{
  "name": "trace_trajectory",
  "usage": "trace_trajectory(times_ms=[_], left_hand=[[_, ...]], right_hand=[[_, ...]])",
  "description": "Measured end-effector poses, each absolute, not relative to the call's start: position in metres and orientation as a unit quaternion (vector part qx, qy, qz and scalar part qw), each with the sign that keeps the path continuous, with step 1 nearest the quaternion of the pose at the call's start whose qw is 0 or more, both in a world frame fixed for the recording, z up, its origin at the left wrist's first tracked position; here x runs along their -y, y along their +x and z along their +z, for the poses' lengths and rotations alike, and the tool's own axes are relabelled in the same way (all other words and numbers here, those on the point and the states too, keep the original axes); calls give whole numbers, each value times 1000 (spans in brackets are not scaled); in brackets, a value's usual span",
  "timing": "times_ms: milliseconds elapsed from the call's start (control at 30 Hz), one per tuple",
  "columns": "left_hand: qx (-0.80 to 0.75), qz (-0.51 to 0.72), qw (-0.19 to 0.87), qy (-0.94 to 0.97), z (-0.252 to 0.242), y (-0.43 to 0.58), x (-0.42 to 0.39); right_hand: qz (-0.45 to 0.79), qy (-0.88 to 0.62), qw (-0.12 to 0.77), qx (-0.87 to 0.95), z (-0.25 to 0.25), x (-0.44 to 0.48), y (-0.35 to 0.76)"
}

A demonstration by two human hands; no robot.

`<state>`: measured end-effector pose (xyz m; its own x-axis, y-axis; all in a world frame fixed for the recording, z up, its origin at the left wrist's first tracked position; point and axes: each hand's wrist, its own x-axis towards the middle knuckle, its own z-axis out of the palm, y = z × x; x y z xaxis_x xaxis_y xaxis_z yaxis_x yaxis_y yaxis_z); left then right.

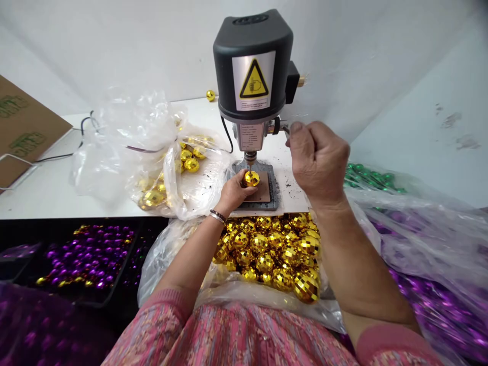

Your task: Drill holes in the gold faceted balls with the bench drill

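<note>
A black-topped bench drill press (253,66) with a yellow warning label stands on the white table. My left hand (233,192) grips a shiny gold faceted ball (251,179) on the brown board (263,193) over the drill's base. The drill bit (250,166) comes down to the top of this ball; whether it has entered it I cannot tell. Raised at the right, my right hand (318,157) is closed around the drill press's feed handle (285,128), most of which the fingers hide. Just below the table edge lies an open plastic bag of gold balls (272,254).
Left of the drill sits a clear plastic bag (114,152) with gold balls (191,164). One loose gold ball (210,95) rests by the wall. Purple balls (91,254) fill a black bin at left; bagged green balls (371,178) and purple balls (430,305) lie at right. Dark shavings surround the drill base.
</note>
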<state>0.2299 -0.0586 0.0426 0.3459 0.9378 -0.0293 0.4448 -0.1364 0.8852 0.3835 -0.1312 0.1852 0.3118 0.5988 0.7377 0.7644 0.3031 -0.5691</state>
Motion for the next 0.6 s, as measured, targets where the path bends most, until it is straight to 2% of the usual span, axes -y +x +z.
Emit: trace_trajectory(times_ms=[400,500,600], left_hand=[[-498,257,412,718,46,229,61],[-488,266,415,720,45,230,61],[-482,272,423,718,44,231,62]], right_hand=[[-234,-501,556,620,118,132,386],[-233,-498,570,611,125,130,384],[-204,-529,586,578,163,117,385]])
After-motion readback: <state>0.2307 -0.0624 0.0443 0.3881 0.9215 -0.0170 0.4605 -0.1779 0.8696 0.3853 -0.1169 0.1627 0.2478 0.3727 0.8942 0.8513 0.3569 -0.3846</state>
